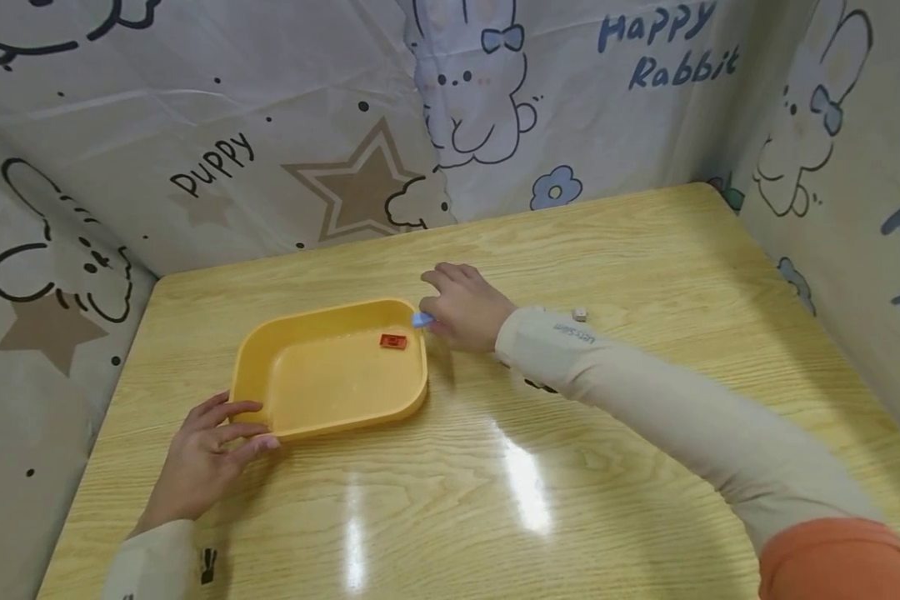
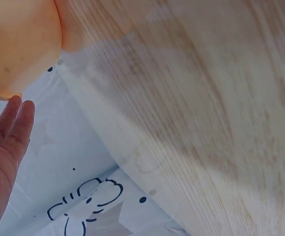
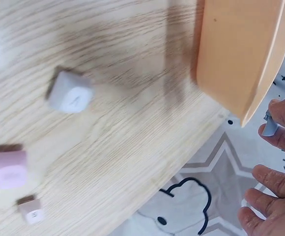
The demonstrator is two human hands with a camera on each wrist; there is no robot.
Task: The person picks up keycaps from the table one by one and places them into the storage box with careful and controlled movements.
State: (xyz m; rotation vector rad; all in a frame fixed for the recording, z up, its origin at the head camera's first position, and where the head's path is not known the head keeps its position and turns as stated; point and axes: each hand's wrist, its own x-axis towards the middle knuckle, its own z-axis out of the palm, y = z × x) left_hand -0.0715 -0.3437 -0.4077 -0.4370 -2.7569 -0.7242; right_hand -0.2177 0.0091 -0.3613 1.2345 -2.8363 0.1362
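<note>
A yellow plastic tray lies on the wood-grain table, with a red keycap inside near its right end. My left hand holds the tray's near-left corner, fingers over the rim and thumb along the outer front side. In the left wrist view, fingertips meet the rim. At the tray's right rim, my right hand pinches a blue keycap between thumb and index finger. The right wrist view shows this keycap just past the tray's edge, with the other fingers spread apart.
Loose keycaps sit right of the tray: a grey one, a pink one and a small beige one, among others. In the head view, a pale keycap shows beyond my right sleeve. Printed cloth hangs behind the table.
</note>
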